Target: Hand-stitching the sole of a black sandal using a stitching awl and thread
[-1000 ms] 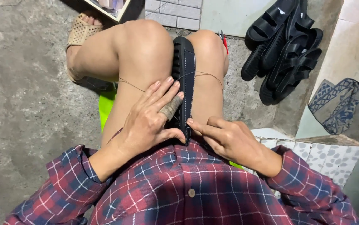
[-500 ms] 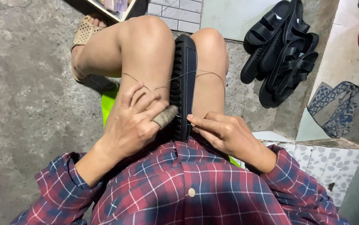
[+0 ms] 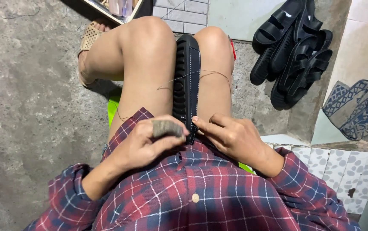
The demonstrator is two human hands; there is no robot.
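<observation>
A rough grey concrete floor (image 3: 25, 107) fills the left of the frame, with pale tiles along the right and lower right edges. The person sits with bare knees raised in the upper centre and a red and blue plaid shirt (image 3: 201, 196) across the bottom. A pile of black sandals (image 3: 295, 51) lies in the upper right, well apart from the hands. Clamped upright between the knees is a black shoe sole (image 3: 187, 81), running from upper centre down to the hands, white stitching along its right edge. The right hand (image 3: 235, 137), right of centre, has its fingers curled, the forefinger tip touching the sole's lower end. The left hand (image 3: 143, 143), just left of the sole's lower end, is closed, its thumb wrapped in a grey cloth guard (image 3: 167, 127) and pressed toward the sole. A thin thread (image 3: 209, 73) loops out from the sole across both thighs.
</observation>
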